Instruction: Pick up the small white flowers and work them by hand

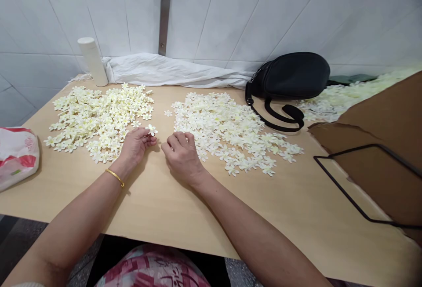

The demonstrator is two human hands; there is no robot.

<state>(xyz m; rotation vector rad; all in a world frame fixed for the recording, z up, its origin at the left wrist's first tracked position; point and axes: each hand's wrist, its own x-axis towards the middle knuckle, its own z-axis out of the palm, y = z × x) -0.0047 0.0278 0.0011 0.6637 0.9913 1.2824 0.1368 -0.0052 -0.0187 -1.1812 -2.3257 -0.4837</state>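
Pinching a flower [151, 130] left of frame centre, the left hand [136, 144] is closed; the right hand [182, 155] curls, contents hidden. Probably light, thin-petalled and easily creased, the flower suits a gentle hold at its base.

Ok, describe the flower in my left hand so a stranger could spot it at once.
On the light-brown table, find the left flower pile, then, at its near right edge, the left hand with a gold bracelet. That hand pinches the flower, white with a yellowish centre. Its neighbours lie loose on the table; this one is held.
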